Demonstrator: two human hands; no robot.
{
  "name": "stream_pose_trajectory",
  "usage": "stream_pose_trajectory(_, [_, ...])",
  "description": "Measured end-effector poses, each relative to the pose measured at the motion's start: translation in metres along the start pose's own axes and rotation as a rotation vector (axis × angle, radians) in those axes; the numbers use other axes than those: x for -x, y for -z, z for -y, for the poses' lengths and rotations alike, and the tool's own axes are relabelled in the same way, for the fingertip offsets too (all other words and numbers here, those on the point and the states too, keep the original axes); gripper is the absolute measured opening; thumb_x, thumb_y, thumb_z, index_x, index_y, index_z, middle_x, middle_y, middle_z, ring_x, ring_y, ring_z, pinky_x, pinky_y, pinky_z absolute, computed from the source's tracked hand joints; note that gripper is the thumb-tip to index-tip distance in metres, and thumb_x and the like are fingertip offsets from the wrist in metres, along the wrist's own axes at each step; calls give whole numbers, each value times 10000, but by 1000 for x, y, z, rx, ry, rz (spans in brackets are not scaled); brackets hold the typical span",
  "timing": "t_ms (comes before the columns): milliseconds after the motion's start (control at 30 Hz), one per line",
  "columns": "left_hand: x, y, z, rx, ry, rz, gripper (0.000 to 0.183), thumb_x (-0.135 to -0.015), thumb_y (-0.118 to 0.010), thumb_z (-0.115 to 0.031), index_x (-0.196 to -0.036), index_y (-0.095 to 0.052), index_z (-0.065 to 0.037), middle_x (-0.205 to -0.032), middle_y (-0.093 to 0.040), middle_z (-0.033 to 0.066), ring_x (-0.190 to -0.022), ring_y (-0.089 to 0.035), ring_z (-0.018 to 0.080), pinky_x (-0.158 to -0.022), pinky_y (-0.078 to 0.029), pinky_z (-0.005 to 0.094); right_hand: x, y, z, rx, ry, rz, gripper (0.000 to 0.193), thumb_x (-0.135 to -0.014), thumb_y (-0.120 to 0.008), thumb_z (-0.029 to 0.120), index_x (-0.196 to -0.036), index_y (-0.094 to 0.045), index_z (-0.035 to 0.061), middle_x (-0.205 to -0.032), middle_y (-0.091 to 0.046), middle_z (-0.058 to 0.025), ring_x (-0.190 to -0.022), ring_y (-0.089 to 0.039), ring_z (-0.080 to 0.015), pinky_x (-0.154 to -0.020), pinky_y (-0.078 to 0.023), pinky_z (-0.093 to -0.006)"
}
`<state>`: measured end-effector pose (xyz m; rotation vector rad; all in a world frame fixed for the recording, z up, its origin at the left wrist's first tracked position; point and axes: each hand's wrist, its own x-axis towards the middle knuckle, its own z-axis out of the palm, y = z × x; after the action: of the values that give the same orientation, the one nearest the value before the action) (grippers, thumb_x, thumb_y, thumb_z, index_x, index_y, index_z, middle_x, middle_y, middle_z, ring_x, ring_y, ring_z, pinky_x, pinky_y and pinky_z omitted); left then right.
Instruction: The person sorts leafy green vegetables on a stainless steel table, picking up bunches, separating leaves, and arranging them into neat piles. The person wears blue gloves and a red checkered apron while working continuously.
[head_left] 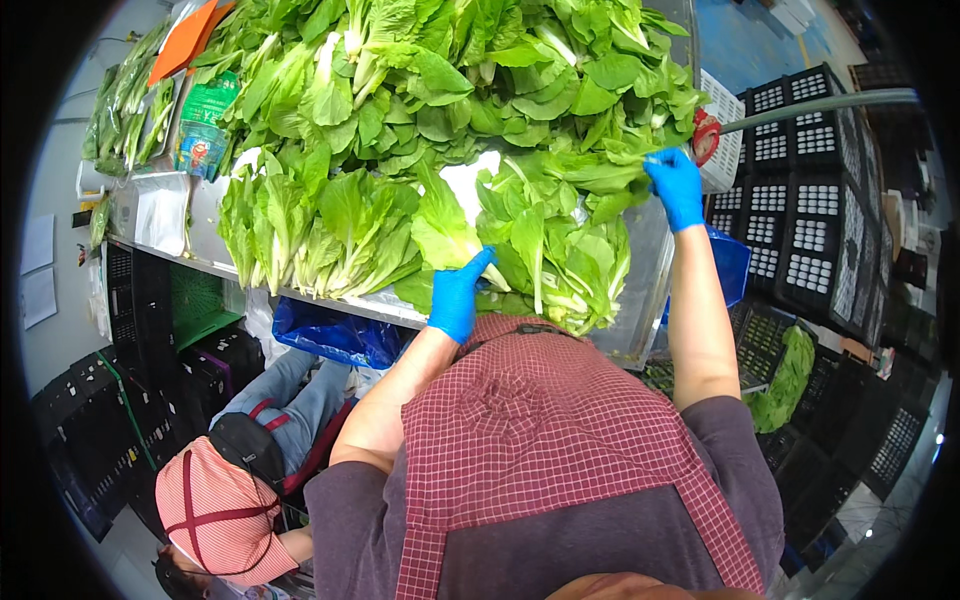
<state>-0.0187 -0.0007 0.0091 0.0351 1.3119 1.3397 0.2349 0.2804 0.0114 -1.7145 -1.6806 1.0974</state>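
My left hand (458,298), in a blue glove, is closed round the base of a pale leafy green (442,222) at the table's near edge. Its broad leaves point away from me. At the right of the table my right hand (676,188), also gloved in blue, has its fingers bent and pinched at the tip of a green leaf (605,176). Beside my left hand stands a row of bunched leafy greens (350,225). More loose greens (565,255) lie between my hands, and a large heap of greens (430,95) fills the far side.
A metal table (648,290) carries the greens. Black perforated crates (800,200) stack on the right, near a hose (820,108). A blue bag (340,330) hangs below the front edge. Another person (225,510) is at lower left. A white tray (160,212) sits far left.
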Motion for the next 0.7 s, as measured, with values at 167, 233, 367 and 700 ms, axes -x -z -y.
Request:
stream_pose_trajectory(167, [1, -5, 2, -3, 4, 23, 217, -826, -618, -122, -1015, -594, -18, -886, -604, 60, -757, -585, 151, -636, -463, 273, 68, 25, -15, 110, -144, 157, 202, -767, -685, 193, -819, -596, 20, -736, -624, -74, -580, -575, -130, -523, -461, -261])
stream_pose_trajectory(233, [6, -12, -1, 16, 5, 28, 218, -827, -622, -131, -1016, -591, -27, -885, -604, 54, -757, -580, 145, -622, -450, 269, 92, 22, -21, -96, -216, 160, 207, -793, -676, 205, -837, -587, 24, -747, -628, -82, -585, -583, -137, -529, -471, -261])
stream_pose_trajectory(367, [9, -16, -1, 31, 89, 61, 215, -825, -631, -134, -1017, -591, -46, -890, -605, 45, -775, -576, 137, -629, -446, 272, 140, -8, -15, -680, -352, 237, 223, -833, -649, 220, -935, -556, 46, -769, -618, -75, -607, -585, -146, -557, -497, -280])
stream_pose_trajectory(700, [15, -38, 3, 96, 85, 282, 250, -827, -619, -103, -1056, -569, -18, -965, -623, 86, -871, -608, 186, -763, -490, 303, 204, -69, 29, -1284, -540, 622, 207, -863, -604, 205, -983, -548, 46, -806, -603, -56, -656, -586, -141, -586, -500, -259])
